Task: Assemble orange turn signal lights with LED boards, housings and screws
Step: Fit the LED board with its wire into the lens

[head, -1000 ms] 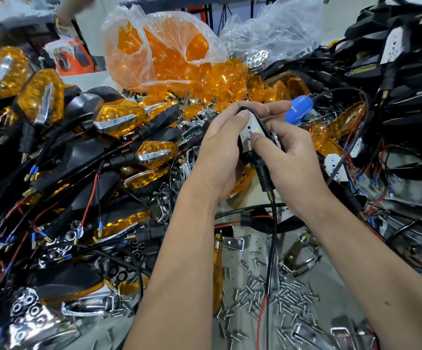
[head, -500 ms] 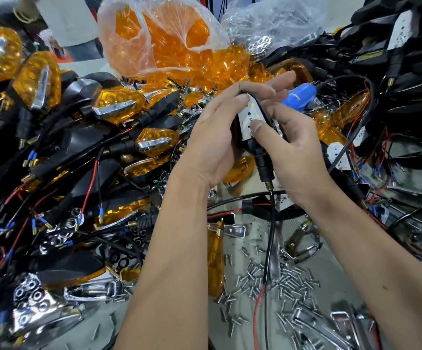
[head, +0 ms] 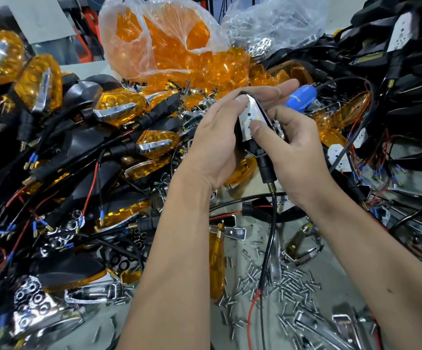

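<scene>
Head view shows both hands raised over the worktop [head: 313, 271], with one black housing [head: 239, 132] between them. The left hand [head: 220, 145] cups the housing from behind, its thumb on the top end of the white LED board [head: 251, 117] and its other fingers stretched behind the shell. The right hand [head: 298, 152] is curled round the lower side of the housing, and its thumb presses the lower part of the board. So both hands grip the same piece.

The board lies in the mouth of the housing, and I judge the step in hand is seating the board into it. From the housing a black stem with a cable [head: 268, 238] hangs down. Below the housing, loose screws [head: 288, 281] are scattered on the worktop. Just right of the housing lies a blue screwdriver [head: 300, 97], and above it is a bag of orange lenses [head: 169, 44].

The next move probably calls for pressing the board flat until it sits level, then freeing the right hand for a screw and the screwdriver, while the left hand holds the housing steady.
</scene>
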